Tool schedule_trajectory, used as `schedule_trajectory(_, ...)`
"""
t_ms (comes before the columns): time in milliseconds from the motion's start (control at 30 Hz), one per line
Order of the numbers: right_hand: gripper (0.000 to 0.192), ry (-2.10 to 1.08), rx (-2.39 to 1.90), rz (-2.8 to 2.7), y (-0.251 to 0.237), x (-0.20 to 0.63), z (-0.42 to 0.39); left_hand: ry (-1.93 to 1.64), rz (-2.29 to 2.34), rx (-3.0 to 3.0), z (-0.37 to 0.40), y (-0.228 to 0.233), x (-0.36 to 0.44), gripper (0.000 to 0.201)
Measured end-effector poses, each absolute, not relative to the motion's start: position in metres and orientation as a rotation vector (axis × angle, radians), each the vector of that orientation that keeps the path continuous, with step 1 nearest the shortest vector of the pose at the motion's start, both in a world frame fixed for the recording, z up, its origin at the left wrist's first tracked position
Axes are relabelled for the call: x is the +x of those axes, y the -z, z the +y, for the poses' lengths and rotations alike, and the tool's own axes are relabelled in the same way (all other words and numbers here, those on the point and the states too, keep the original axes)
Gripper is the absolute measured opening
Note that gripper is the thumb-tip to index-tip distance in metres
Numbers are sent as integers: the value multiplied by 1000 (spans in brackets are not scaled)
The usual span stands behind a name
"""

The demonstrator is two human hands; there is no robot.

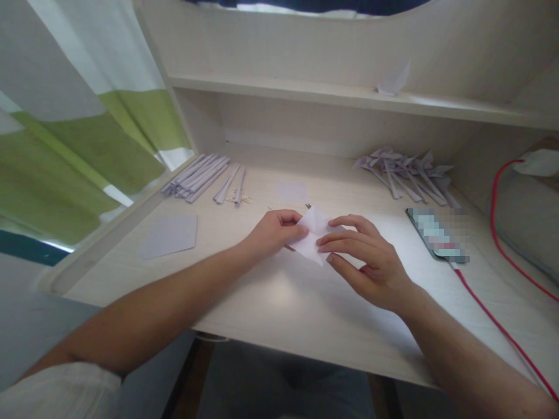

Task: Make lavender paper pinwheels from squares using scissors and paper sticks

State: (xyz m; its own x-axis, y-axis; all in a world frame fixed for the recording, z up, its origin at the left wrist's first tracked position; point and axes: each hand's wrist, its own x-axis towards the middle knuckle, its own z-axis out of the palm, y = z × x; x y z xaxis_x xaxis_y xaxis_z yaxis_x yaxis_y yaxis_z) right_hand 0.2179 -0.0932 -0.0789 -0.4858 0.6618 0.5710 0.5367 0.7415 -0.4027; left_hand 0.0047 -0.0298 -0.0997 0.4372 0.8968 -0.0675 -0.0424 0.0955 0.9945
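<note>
A small white folded paper [313, 233] lies on the pale wooden desk [279, 302] near its middle. My left hand [275, 231] pinches the paper's left side between thumb and fingers. Pressing down on the paper's right part are the fingertips of my right hand [367, 259], which lies flat with its fingers stretched leftward. Part of the paper is hidden under both hands.
Rolled paper sticks [198, 176] lie at the back left, folded paper pieces [404, 169] at the back right. A flat paper square [170, 235] and a smaller one [291, 191] rest on the desk. A phone [437, 235] with a red cable [498, 326] lies right. A curtain [78, 116] hangs left.
</note>
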Motion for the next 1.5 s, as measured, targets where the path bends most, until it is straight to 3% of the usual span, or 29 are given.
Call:
schedule_trajectory(400, 6, -233, -1096, -1845, 87, 210, -96, -836, 686, 1471, -38, 107, 9, 15)
schedule_trajectory(833, 7, -358, -1262, -1872, 86, 212, -101, -922, 771, 1556, -49, 92, 5, 14)
schedule_trajectory(1033, 9, -369, -1260, -1888, 87, 213, -102, -959, 828, 1771, -55, 91, 5, 26)
schedule_trajectory(1500, 8, -361, -1269, -1871, 87, 212, -101, -1042, 863, 1944, -58, 92, 6, 15)
